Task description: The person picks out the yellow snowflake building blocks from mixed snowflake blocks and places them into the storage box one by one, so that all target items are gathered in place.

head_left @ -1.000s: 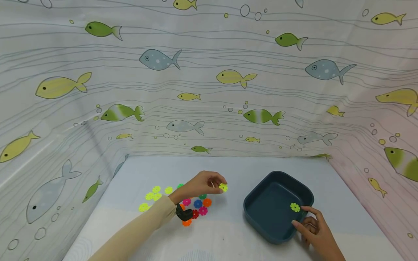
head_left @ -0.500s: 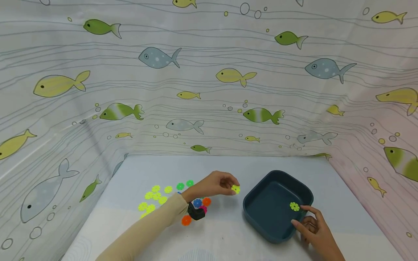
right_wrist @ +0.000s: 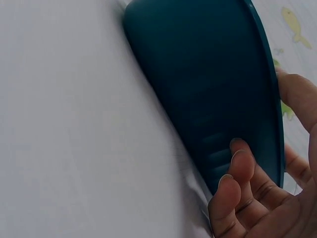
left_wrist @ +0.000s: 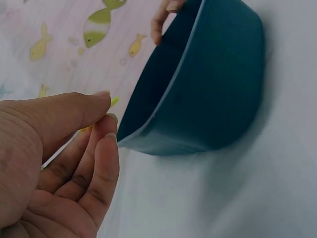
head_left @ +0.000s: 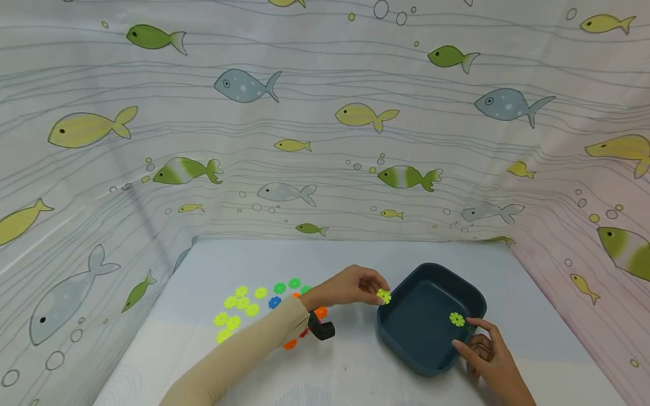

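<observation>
The left hand (head_left: 355,286) pinches a yellow flower-shaped disc (head_left: 383,296) between thumb and fingertips, at the left rim of a dark blue tray (head_left: 424,327). In the left wrist view only a sliver of that disc (left_wrist: 115,101) shows beside the thumb of the left hand (left_wrist: 64,153). Another yellow disc (head_left: 457,320) is in the right part of the tray. At the tray's right side the right hand (head_left: 490,355) grips the wall. In the right wrist view, curled fingers of the right hand (right_wrist: 267,193) touch the tray's outside (right_wrist: 198,74).
Yellow discs (head_left: 241,303) lie at the left of the white table (head_left: 355,361). Green (head_left: 280,288), blue (head_left: 275,303) and orange discs (head_left: 321,312) lie near the left wrist, some hidden by the forearm. A fish-patterned sheet (head_left: 325,169) surrounds the table.
Carrying its yellow disc, my left hand has moved right, from above the table to the tray's rim. The right hand stays at the tray.
</observation>
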The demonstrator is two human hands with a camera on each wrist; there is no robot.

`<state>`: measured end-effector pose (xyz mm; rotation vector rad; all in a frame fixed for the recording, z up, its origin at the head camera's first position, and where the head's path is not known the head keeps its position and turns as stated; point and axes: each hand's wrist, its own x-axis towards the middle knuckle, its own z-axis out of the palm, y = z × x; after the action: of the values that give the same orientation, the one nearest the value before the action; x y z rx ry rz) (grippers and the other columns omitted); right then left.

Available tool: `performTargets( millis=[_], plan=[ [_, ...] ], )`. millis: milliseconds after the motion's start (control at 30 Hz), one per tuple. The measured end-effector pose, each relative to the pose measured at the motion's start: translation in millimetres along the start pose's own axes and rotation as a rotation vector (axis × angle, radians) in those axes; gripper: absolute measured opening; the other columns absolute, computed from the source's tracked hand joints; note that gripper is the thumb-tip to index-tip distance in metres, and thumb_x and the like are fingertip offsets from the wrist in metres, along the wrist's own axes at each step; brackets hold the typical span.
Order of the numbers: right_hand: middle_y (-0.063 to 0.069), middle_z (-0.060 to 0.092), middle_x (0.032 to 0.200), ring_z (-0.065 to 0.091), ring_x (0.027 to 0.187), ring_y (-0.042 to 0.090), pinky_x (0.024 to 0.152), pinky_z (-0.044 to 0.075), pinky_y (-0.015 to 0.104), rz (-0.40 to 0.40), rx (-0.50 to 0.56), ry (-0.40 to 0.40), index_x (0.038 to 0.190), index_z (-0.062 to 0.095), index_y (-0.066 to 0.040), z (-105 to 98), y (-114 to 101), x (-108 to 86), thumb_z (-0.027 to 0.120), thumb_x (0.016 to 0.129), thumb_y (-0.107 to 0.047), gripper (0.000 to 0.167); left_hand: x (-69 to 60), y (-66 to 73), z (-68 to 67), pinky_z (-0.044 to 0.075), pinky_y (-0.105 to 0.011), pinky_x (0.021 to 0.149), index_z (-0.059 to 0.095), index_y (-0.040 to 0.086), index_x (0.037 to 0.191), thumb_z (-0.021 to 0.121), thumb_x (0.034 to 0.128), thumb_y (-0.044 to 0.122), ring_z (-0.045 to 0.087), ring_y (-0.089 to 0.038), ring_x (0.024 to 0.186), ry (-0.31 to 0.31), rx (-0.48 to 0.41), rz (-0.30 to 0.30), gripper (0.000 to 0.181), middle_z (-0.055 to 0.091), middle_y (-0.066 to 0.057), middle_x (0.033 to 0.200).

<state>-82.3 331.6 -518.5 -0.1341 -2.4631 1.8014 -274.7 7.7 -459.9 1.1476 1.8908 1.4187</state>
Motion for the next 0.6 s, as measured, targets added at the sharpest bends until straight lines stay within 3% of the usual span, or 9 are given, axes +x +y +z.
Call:
performTargets(
  millis=[167, 600],
  plan=[
    [0.012, 0.06, 0.087, 0.057, 0.059, 0.029, 0.051, 0.052, 0.039, 0.006, 0.004, -0.002, 0.149, 0.027, -0.01, 0.1, 2.2, 0.2, 0.066, 0.102, -0.014, 0.061, 14.9, 0.8, 6.0, 0.059, -0.034, 0.083, 0.072, 0.01, 0.117, 0.079, 0.0917, 0.009, 0.069, -0.016, 0.088, -0.033, -0.034, 0.021, 0.026, 0.074, -0.003, 0.101],
    [0.014, 0.06, 0.088, 0.057, 0.059, 0.029, 0.052, 0.053, 0.039, 0.05, -0.028, 0.026, 0.149, 0.028, -0.011, 1.8, -1.0, -0.9, 0.069, 0.101, -0.02, 0.064, 47.0, 11.2, 27.6, 0.059, -0.029, 0.083, 0.072, 0.011, 0.119, 0.078, 0.0922, 0.009, 0.07, -0.011, 0.089, -0.074, -0.003, 0.029, 0.027, 0.073, 0.003, 0.1]
  ],
)
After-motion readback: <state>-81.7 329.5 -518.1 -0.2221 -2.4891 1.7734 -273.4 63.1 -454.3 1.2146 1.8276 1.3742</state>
